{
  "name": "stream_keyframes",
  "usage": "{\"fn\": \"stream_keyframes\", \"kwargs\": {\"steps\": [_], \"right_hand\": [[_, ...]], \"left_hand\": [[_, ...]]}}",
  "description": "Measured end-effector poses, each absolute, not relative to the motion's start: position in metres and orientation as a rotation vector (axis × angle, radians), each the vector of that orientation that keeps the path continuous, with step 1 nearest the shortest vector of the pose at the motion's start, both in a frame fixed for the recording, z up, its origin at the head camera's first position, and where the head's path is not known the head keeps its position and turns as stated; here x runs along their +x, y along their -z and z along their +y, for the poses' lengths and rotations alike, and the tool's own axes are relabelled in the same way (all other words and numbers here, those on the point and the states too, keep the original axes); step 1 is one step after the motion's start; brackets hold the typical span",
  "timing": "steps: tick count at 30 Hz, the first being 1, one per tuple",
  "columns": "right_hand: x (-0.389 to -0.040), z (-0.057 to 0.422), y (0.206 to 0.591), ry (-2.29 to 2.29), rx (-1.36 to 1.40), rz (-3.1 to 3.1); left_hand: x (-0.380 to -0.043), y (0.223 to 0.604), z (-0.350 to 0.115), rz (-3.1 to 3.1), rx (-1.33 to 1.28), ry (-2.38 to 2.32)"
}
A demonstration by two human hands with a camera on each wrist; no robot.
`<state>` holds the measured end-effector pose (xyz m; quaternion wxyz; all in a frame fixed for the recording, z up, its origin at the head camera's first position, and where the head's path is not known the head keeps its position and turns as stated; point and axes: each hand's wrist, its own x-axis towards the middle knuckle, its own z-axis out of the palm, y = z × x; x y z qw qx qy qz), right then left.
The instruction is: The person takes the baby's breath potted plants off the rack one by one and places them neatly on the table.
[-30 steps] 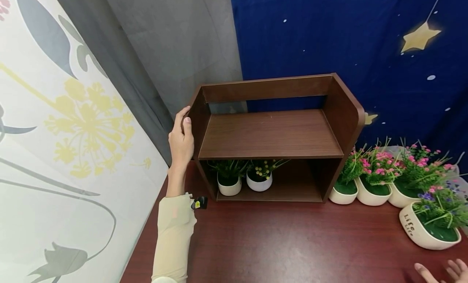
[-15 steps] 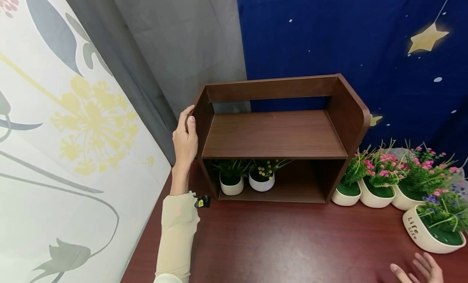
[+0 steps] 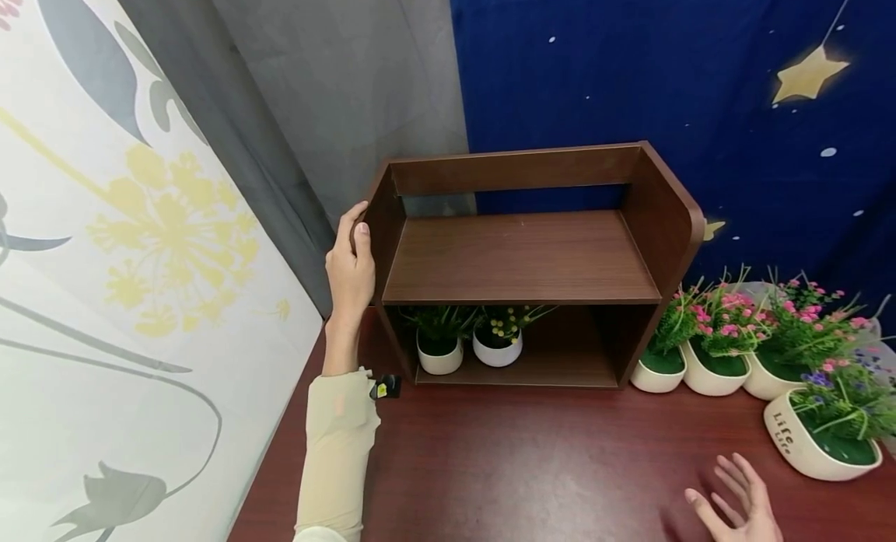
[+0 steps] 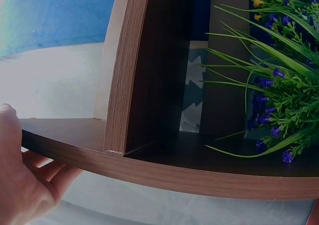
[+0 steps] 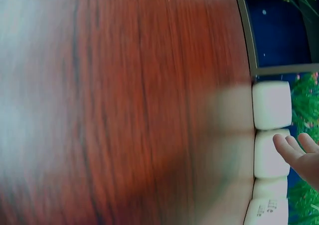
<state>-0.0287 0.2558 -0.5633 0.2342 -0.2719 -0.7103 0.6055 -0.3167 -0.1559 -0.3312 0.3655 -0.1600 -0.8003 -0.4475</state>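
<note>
My left hand (image 3: 350, 274) grips the left side panel of a dark brown two-tier wooden shelf (image 3: 521, 258). In the left wrist view the thumb and the fingers (image 4: 62, 177) lie on opposite faces of that panel. My right hand (image 3: 745, 511) is above the table at the lower right of the head view, fingers spread, holding nothing. Nearest to it is a white oval flowerpot (image 3: 819, 441) marked "Life", planted with purple flowers. On the shelf's lower tier are a cream potted plant (image 3: 439, 359) and a white potted plant with yellow blooms (image 3: 497, 349).
Right of the shelf, several white pots (image 3: 714, 375) of pink flowers stand in a row on the reddish-brown table (image 3: 532, 456). A floral-patterned panel (image 3: 161, 355) borders the left. Grey and navy curtains (image 3: 595, 68) hang behind.
My right hand has moved left and further into the head view, over the table. My left hand keeps its hold on the shelf, which stays in place.
</note>
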Motion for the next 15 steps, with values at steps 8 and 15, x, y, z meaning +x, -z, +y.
{"fn": "stream_keyframes", "kwargs": {"steps": [8, 15], "right_hand": [[-0.038, 0.245, 0.568, -1.536, -0.457, -2.154], [-0.045, 0.221, 0.557, -1.51, -0.308, -2.192]], "left_hand": [[-0.317, 0.33, -0.157, -2.055, -0.399, 1.152], [-0.317, 0.33, -0.155, -2.073, -0.42, 1.142]]}}
